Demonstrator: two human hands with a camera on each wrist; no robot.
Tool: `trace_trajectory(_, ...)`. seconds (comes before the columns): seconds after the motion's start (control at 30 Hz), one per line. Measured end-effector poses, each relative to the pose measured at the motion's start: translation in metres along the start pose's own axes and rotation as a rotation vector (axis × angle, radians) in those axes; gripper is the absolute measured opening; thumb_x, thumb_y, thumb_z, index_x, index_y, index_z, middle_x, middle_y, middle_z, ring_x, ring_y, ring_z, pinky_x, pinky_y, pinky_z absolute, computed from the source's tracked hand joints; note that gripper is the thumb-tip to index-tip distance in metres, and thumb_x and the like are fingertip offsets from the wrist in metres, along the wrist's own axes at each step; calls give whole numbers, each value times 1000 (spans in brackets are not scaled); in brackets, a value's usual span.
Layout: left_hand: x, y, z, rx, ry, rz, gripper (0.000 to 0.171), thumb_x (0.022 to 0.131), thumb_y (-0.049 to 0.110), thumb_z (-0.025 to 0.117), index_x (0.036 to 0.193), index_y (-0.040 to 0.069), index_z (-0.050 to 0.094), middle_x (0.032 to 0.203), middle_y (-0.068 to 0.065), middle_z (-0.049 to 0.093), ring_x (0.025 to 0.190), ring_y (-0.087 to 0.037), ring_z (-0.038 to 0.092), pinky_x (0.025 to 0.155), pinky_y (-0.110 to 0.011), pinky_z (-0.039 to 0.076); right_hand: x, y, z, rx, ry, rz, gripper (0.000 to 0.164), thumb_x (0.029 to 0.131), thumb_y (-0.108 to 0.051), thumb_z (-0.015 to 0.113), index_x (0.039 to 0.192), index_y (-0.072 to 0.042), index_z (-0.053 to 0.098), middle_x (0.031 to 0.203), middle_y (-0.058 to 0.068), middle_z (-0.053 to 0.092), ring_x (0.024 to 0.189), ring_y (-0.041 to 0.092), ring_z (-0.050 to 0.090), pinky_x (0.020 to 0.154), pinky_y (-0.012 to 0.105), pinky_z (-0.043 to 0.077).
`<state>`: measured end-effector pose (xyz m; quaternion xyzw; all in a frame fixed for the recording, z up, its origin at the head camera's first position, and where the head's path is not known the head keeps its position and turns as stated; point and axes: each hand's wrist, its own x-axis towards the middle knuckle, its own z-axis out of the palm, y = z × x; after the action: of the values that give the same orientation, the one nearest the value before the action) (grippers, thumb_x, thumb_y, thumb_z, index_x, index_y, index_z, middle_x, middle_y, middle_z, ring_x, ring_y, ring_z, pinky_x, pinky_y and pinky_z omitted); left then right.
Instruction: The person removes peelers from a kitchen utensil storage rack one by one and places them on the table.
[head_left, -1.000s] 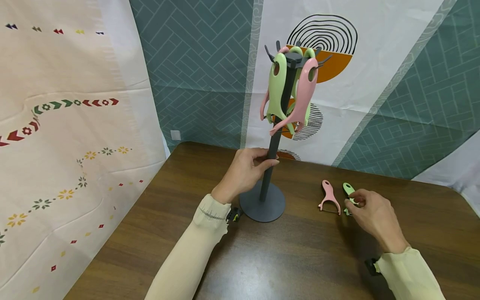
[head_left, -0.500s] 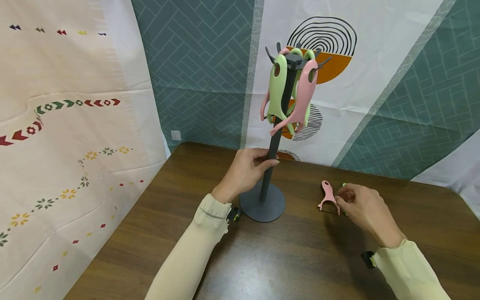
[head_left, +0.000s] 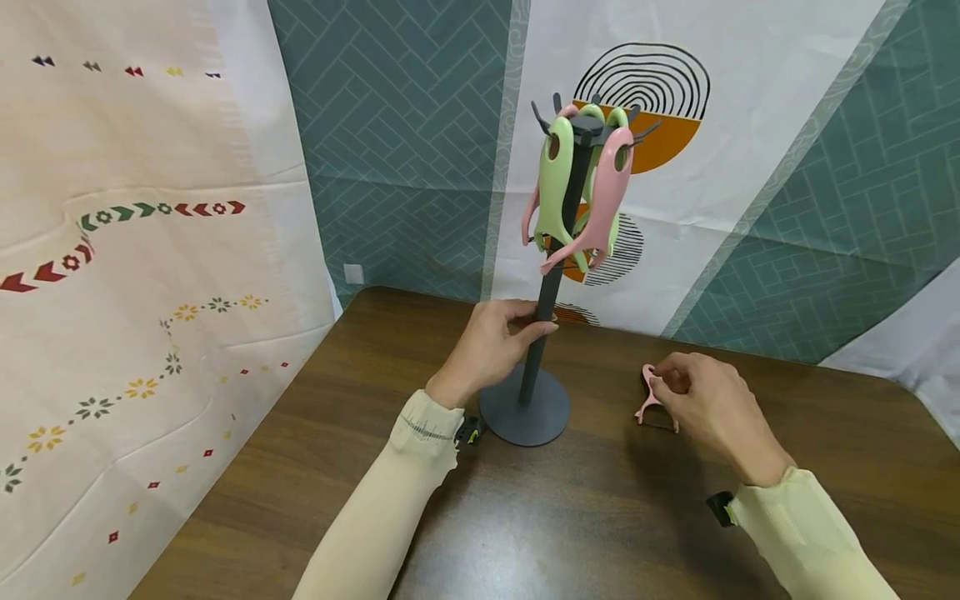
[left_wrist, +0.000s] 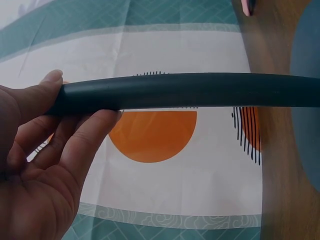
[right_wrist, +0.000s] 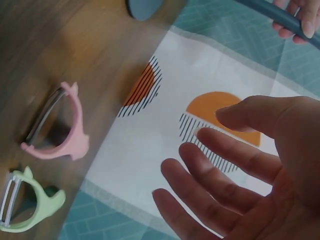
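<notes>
My left hand point(head_left: 491, 346) grips the dark pole point(head_left: 550, 292) of an upright stand between thumb and fingers; the left wrist view shows the same hold. Over the table, my right hand point(head_left: 705, 400) hovers at a pink peeler point(head_left: 649, 400), covering part of it in the head view. In the right wrist view that hand's fingers are loosely bent with nothing between them, apart from the pink peeler point(right_wrist: 75, 132). A green peeler point(right_wrist: 46, 206) lies beside the pink one there; the hand hides it in the head view.
Green peelers point(head_left: 555, 179) and pink peelers point(head_left: 609, 187) hang from the stand's top hooks. Its round base point(head_left: 525, 421) stands on the brown wooden table point(head_left: 592, 500). A patterned cloth point(head_left: 405, 167) hangs behind the table, and a cream cloth point(head_left: 172, 350) hangs at left.
My right hand has moved left and slightly away from me, from the green peeler to the pink one. The left hand stays on the pole.
</notes>
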<state>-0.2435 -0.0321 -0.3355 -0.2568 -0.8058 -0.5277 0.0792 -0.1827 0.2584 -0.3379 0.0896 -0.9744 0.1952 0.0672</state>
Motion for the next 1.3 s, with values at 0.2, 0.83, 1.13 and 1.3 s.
trace_trajectory(0.2, 0, 0, 6, 6, -7, -4, 17, 96, 22, 73, 105, 10, 80, 102, -2, 79, 84, -10, 76, 74, -23, 58, -3, -6, 1, 9, 110, -13, 14, 98, -25, 65, 100, -18, 76, 96, 1, 76, 89, 23, 68, 72, 41, 50)
trace_trajectory(0.83, -3, 0, 2, -27, 62, -5, 18, 91, 20, 78, 105, 9, 81, 102, -5, 80, 84, -12, 78, 71, -23, 59, 11, -55, 11, 280, 648, -206, 23, 90, -11, 74, 111, -3, 70, 103, 10, 71, 89, 21, 66, 84, 4, 42)
trace_trajectory(1.13, -3, 1, 1, -14, 78, -15, 20, 89, 22, 80, 104, 9, 81, 99, -5, 80, 82, -11, 78, 69, -21, 58, 13, -79, 8, 410, 654, -226, 38, 88, -13, 77, 123, -4, 65, 108, 9, 69, 93, 13, 65, 85, 5, 48)
trace_trajectory(1.3, -4, 0, 1, -14, 79, -12, 19, 89, 22, 81, 104, 9, 82, 98, -4, 81, 80, -10, 77, 70, -22, 60, 16, -90, 7, 481, 678, -245, 46, 86, -10, 79, 128, -6, 63, 113, 10, 66, 99, 5, 62, 88, 8, 51)
